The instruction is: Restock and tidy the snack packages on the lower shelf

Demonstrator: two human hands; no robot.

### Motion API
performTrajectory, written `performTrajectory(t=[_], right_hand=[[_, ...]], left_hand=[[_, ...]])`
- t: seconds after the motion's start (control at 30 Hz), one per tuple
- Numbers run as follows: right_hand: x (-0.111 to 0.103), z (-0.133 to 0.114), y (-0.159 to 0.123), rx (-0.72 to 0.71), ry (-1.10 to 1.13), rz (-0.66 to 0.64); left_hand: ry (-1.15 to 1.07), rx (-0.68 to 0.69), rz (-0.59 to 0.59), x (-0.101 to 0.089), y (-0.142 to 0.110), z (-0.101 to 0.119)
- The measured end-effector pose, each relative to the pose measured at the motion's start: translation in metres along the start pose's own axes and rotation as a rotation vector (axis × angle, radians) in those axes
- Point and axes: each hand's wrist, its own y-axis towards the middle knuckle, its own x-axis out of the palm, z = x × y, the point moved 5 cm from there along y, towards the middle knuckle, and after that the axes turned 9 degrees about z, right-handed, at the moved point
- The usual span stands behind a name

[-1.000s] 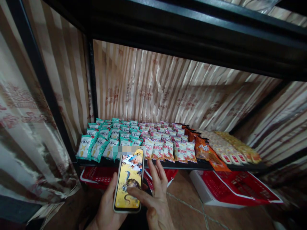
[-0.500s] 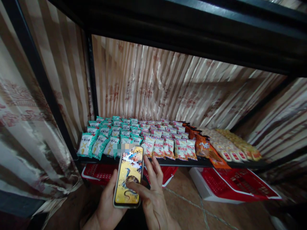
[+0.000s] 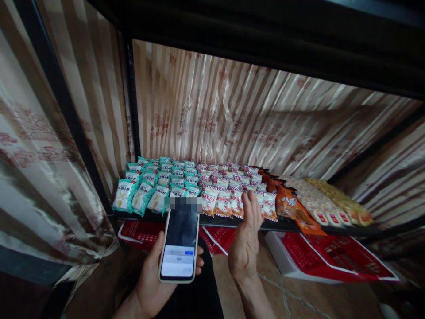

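My left hand (image 3: 155, 271) is wrapped round a smartphone (image 3: 179, 248), held upright with its screen toward me. The screen is dark above and pale below, with a small blue button; its top edge is blurred out. Apart from the phone, my right hand (image 3: 246, 241) is raised with its fingers stretched out and nothing in it. Its fingertips overlap the front row of red-and-white snack bags (image 3: 237, 204) in view. Teal-and-white snack bags (image 3: 143, 197) stand in rows behind the phone and to its left.
The bags sit on a black shelf (image 3: 212, 221). Orange packets (image 3: 286, 201) and pale round snacks (image 3: 332, 218) fill its right side. Red baskets (image 3: 141, 235) are underneath, one on a white box (image 3: 292, 266). Striped curtains (image 3: 206, 102) hang behind, and black posts (image 3: 71, 119) frame the shelf.
My right hand has left the phone and moved right, its fingers now stretched out. The phone screen has gone from a yellow picture to a dark and pale page.
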Motion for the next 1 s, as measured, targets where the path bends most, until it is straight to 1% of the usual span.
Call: performTrajectory(t=[0.1,0.13,0.2,0.27,0.37,0.47,0.57,0.7,0.87,1.0], right_hand=[[-0.007,-0.008,-0.004,0.145,0.200,-0.078],[-0.011,-0.013,-0.003,0.184,0.293,-0.075],[-0.018,-0.028,-0.001,0.217,0.455,-0.076],[-0.026,-0.043,0.003,0.193,0.540,-0.050],[-0.034,-0.055,0.006,0.175,0.558,0.008],[-0.034,-0.052,0.001,0.178,0.555,0.035],[-0.032,-0.042,-0.009,0.183,0.504,0.020],[-0.029,-0.034,-0.023,0.135,0.466,-0.018],[-0.023,-0.041,-0.037,0.052,0.371,-0.044],[-0.018,-0.047,-0.047,0.100,0.358,-0.011]], left_hand=[[0.016,0.012,0.008,-0.001,0.001,0.004],[0.013,0.013,0.009,-0.002,0.001,0.004],[0.002,0.011,0.009,-0.003,0.002,0.005],[-0.006,0.021,-0.002,-0.003,0.002,0.006],[-0.007,0.047,-0.030,-0.001,0.002,0.009],[-0.010,0.054,-0.044,0.001,0.002,0.011],[-0.014,0.054,-0.052,0.003,0.003,0.014],[-0.030,0.059,-0.079,0.007,0.005,0.017],[-0.041,0.061,-0.111,0.013,0.007,0.019],[-0.041,0.068,-0.134,0.015,0.008,0.020]])
